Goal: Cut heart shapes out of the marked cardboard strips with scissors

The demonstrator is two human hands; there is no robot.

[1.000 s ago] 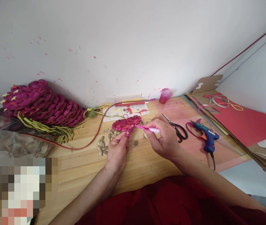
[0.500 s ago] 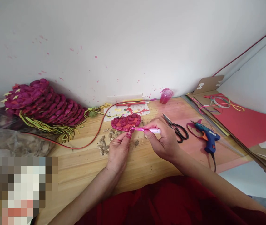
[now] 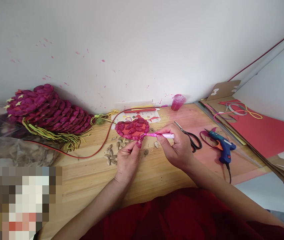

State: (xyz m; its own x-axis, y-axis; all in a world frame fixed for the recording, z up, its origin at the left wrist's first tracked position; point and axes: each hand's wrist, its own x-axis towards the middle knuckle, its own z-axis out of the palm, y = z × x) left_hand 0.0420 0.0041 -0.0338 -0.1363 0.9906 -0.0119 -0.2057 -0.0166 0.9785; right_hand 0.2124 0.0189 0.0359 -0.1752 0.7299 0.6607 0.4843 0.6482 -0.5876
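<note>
Left hand point(image 3: 127, 160): fingers pinching heart point(image 3: 132, 129) at its lower tip, holding it above counter point(image 3: 87, 180).
Right hand point(image 3: 178, 150): fingers clamping brush point(image 3: 160, 135), tip touching heart's edge.
Risk: wet paint likely smearing fingers, loosening the pinch.

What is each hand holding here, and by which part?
Left hand pinches the seed-covered heart by its lower tip; right hand grips the pink brush by its handle.

We tilt the heart piece point(image 3: 132, 128) up in our left hand point(image 3: 127, 160), its seed-covered face now showing, brush point(image 3: 160, 135) at its edge.
</note>
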